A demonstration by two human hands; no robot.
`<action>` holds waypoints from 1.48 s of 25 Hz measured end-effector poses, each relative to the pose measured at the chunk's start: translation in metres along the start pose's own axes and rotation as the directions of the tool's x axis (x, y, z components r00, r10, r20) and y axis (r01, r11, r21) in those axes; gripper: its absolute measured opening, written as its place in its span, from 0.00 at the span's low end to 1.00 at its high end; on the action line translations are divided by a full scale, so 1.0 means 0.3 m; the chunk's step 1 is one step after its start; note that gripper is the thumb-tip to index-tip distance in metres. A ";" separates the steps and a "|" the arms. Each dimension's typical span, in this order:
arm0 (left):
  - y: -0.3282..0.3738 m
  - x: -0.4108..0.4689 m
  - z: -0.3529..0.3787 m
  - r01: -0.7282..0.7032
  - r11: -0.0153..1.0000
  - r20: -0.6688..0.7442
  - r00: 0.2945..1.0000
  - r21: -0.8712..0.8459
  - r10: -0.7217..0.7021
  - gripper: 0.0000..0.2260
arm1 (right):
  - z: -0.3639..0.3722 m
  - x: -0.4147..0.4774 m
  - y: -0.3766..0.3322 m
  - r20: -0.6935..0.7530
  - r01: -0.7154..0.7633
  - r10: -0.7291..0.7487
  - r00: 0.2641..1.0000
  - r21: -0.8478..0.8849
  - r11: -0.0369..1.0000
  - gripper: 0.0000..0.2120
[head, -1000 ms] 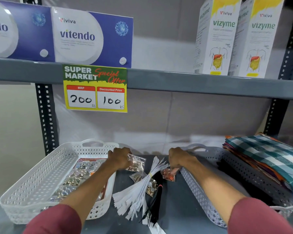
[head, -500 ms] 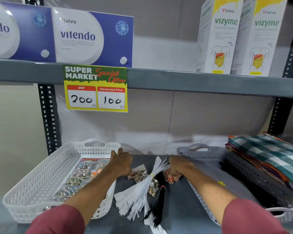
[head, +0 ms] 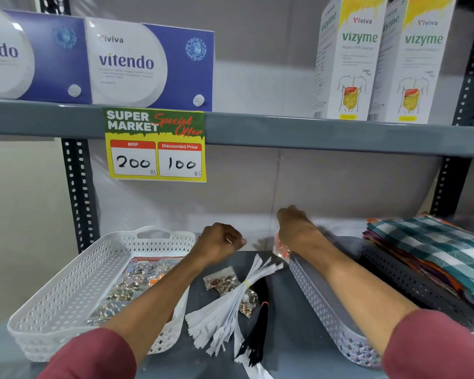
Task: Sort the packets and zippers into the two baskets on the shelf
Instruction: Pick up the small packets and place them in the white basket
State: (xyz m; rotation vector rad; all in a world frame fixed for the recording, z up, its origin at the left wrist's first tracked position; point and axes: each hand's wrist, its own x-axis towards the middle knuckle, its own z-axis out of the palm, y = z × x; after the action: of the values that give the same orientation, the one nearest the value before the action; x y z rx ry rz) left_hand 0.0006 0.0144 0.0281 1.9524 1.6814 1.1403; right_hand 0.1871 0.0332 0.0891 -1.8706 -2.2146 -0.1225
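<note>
Two white perforated baskets stand on the grey shelf: the left basket (head: 66, 283) holds several clear packets of small shiny pieces, the right basket (head: 320, 305) lies under my right forearm. Between them lie a white zipper bundle (head: 230, 310), a black zipper bundle (head: 259, 318) and a clear packet (head: 220, 280) of trinkets. My left hand (head: 219, 240) hovers above the gap as a closed fist with nothing visible in it. My right hand (head: 296, 228) is lifted near the right basket's far end, pinching a small clear packet with orange-red contents (head: 282, 248).
A stack of folded checked cloths (head: 433, 247) sits at the right, overlapping the right basket. The upper shelf edge (head: 285, 132) with a yellow price tag (head: 155, 146) hangs overhead. Black slotted uprights (head: 78, 192) flank the bay.
My right hand has risen from the shelf with the orange-red packet. My left hand has lifted away from the trinket packet, which now lies on the shelf.
</note>
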 end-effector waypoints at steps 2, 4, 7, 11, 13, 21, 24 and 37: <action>0.024 0.000 0.003 0.053 0.984 -0.008 0.998 -0.169 -0.056 0.18 | -0.024 0.001 -0.023 -0.051 0.029 -0.023 0.998 0.115 0.993 0.14; 0.031 0.003 0.002 0.113 0.954 0.024 0.994 -0.277 -0.111 0.22 | -0.031 -0.002 -0.053 -0.051 0.064 -0.052 0.997 0.260 0.963 0.11; 0.011 0.005 -0.011 0.132 0.928 -0.008 0.990 -0.350 -0.144 0.19 | -0.028 -0.009 -0.091 0.024 0.050 -0.069 0.997 0.477 0.878 0.14; -0.032 0.000 -0.046 0.134 0.927 -0.002 0.990 -0.349 -0.144 0.08 | -0.007 -0.023 -0.107 0.072 0.000 -0.069 0.995 0.691 0.723 0.15; -0.051 0.002 -0.062 0.138 0.943 -0.003 0.989 -0.303 -0.146 0.09 | 0.011 -0.027 -0.108 0.072 0.011 -0.085 0.994 0.696 0.718 0.13; -0.122 0.023 -0.088 0.147 0.933 -0.003 0.988 0.329 -0.155 0.20 | 0.061 -0.021 -0.057 -0.014 0.118 -0.136 0.991 0.585 0.802 0.08; -0.166 0.029 -0.059 0.179 0.856 0.010 0.978 0.484 -0.211 0.20 | 0.075 -0.030 -0.025 -0.002 0.120 -0.145 0.989 0.580 0.806 0.07; -0.010 -0.117 0.100 -0.112 0.895 0.286 0.958 0.432 -0.019 0.23 | 0.264 -0.157 -0.015 0.415 -0.127 0.004 0.910 0.269 0.955 0.29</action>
State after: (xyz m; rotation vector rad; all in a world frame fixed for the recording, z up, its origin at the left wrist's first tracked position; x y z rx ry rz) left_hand 0.0212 -0.0102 -0.0053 2.3007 1.8568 0.4695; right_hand 0.1799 0.0043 0.0018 -1.9323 -2.2557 0.6341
